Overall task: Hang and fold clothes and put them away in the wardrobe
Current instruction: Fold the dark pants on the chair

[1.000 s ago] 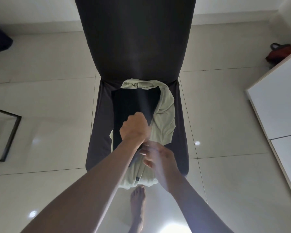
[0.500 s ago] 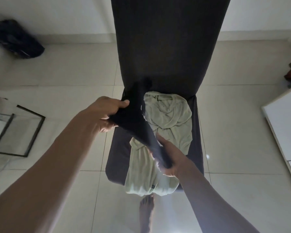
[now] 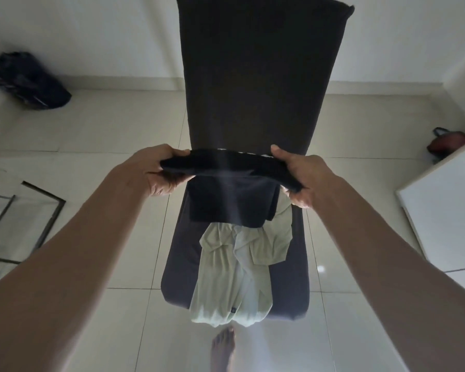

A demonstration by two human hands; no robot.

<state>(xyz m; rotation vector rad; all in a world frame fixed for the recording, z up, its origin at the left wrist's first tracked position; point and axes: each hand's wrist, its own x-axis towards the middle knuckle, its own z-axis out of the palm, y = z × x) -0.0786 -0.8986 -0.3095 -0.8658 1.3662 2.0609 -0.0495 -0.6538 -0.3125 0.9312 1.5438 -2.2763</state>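
Note:
A dark navy garment (image 3: 232, 196) hangs stretched between my two hands above a dark grey chair (image 3: 253, 76). My left hand (image 3: 156, 170) grips its left top edge and my right hand (image 3: 300, 174) grips its right top edge. The cloth's lower part drops in front of the chair's back and hides part of the seat. Under it, a pale green shirt (image 3: 236, 275) lies crumpled along the seat, its end spilling over the front edge.
A white cabinet panel (image 3: 446, 210) stands at the right, with a red bag (image 3: 447, 142) behind it. A black bag (image 3: 27, 81) lies at the far left by the wall. A framed glass pane (image 3: 19, 224) rests on the tiled floor at left. A bare foot (image 3: 223, 347) shows below the chair.
The dark garment was lifted off the green shirt on the seat. My hands moved apart and up, and it now hangs spread by its top edge.

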